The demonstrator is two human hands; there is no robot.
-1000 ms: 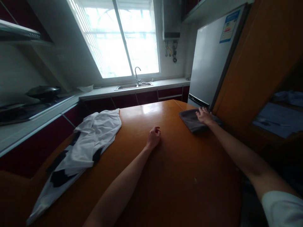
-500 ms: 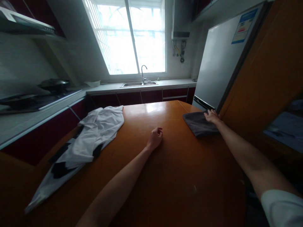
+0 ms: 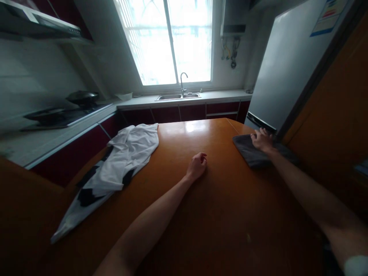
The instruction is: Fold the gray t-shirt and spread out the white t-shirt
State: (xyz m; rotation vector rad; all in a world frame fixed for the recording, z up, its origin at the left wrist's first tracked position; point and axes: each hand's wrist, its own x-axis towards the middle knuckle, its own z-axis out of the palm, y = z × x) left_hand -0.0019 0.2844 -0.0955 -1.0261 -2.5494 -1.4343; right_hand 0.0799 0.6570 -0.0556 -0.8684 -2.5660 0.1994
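My right hand lies on top of a folded dark grey cloth at the table's right side, its fingers spread. Part of that cloth is hidden beneath the hand and forearm. Near the middle of the wooden table, my left hand rests on its side with the fingers loosely curled and nothing visible in them. To its left lies a crumpled white garment with black patches, spread along the table and apart from both hands.
The brown wooden table fills the foreground. Beyond it are a counter with a sink and faucet. A stove with a pan stands left. A grey refrigerator rises behind the cloth at right.
The camera view has turned, so the scene sits further right. My right hand has shifted slightly left over the dark grey cloth. My left hand keeps its place and curl.
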